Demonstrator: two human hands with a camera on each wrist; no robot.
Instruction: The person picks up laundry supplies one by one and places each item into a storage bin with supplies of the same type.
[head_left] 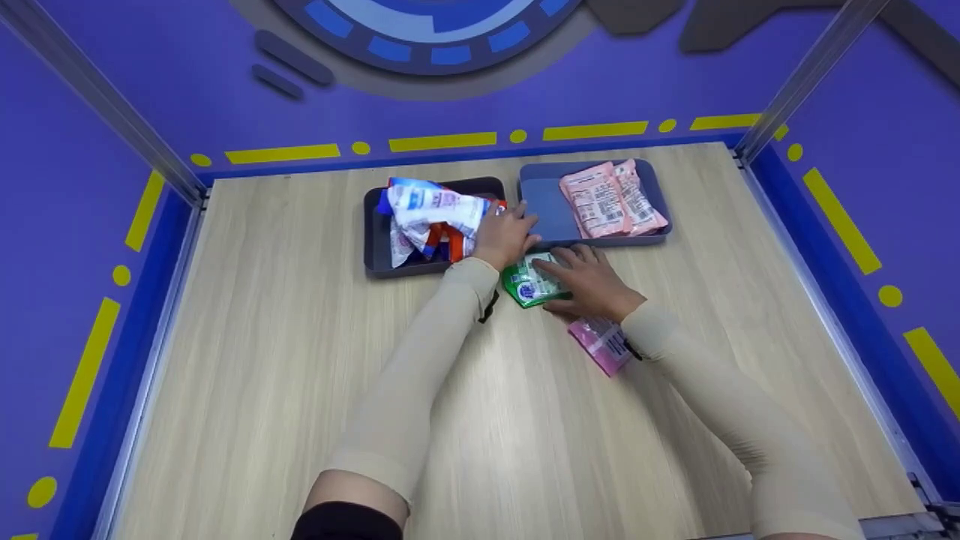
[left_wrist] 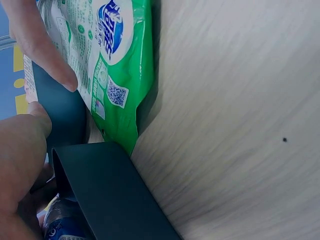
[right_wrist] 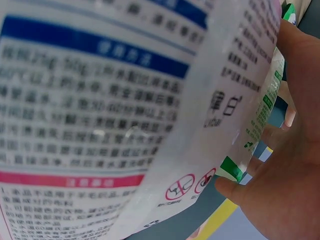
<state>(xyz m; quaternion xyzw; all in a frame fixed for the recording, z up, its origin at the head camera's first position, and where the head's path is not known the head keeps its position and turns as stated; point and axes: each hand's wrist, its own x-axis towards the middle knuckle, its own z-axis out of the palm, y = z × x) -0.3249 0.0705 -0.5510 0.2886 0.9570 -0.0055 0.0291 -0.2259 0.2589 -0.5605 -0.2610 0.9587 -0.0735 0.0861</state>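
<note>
My left hand (head_left: 504,236) lies over the right end of the left tray (head_left: 371,247). Its fingers are spread beside a white-and-blue pouch (head_left: 439,206), and its thumb points toward the other tray. Just below the right tray, my right hand (head_left: 596,285) grips a green-and-white pouch (head_left: 529,289), thumb along the near side and fingers across the far side. In the left wrist view this green pouch (left_wrist: 120,85) shows its logo and a code, and its corner meets the tray's outer wall. A pink pouch (head_left: 600,349) lies partly hidden beneath my right wrist.
In the right tray (head_left: 544,202), pink packets (head_left: 600,199) fill the right side. Orange-and-blue packaging (head_left: 454,244) shows under the white pouch in the left tray. Blue-purple walls (head_left: 450,112) enclose the wooden table (head_left: 300,337) at the back and sides.
</note>
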